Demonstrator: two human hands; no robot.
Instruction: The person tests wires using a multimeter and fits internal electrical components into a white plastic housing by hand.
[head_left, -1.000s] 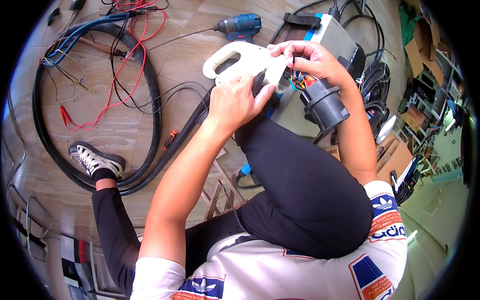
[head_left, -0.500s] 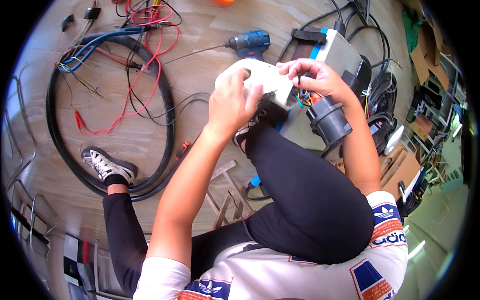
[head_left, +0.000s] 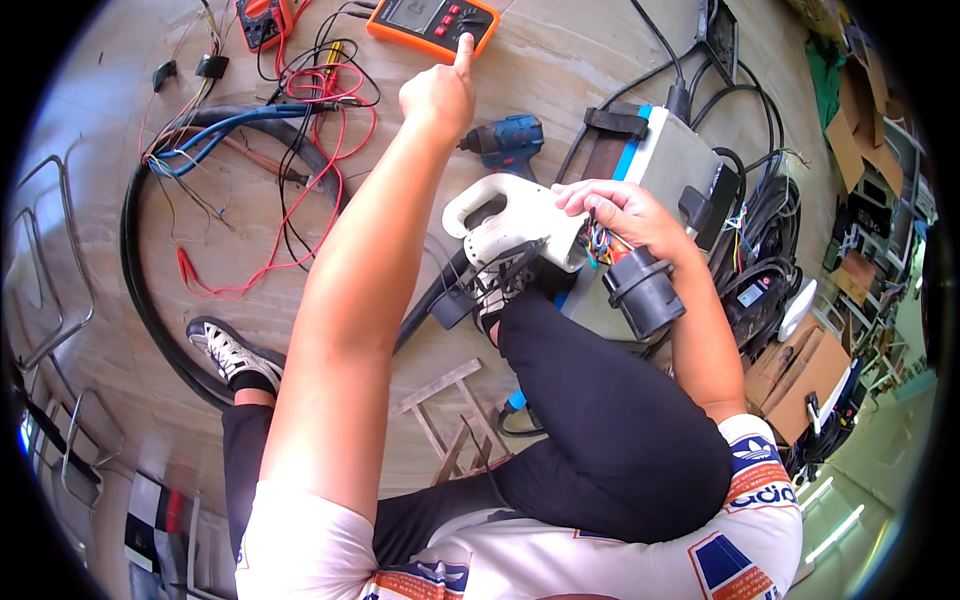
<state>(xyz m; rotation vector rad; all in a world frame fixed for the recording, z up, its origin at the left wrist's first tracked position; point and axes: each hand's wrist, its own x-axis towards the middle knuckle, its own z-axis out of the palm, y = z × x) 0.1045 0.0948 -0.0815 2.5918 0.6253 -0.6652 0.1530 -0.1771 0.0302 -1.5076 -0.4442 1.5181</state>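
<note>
My left hand (head_left: 440,98) reaches far forward, its index finger stretched out and touching the dial area of an orange digital meter (head_left: 413,45) on the floor. That hand holds nothing, and its other fingers are curled. My right hand (head_left: 640,220) grips the open end of a white charging gun (head_left: 525,205) with a looped handle. Coloured wires (head_left: 603,240) come out of that end, beside my right fingers. A dark grey round connector head (head_left: 645,292) hangs there, apart from the white shell, below my right palm.
A blue cordless drill (head_left: 512,140) lies beyond the gun. Red and black test leads (head_left: 275,255) tangle near a red multimeter (head_left: 262,22). A thick black cable (head_left: 130,270) coils at left. Right stands a grey box (head_left: 665,155) with cables; a small wooden stool (head_left: 450,415) is near my legs.
My left hand has left the white charging gun and stretched forward to the orange meter, which has come into view. My right hand still holds the gun, whose looped handle now shows.
</note>
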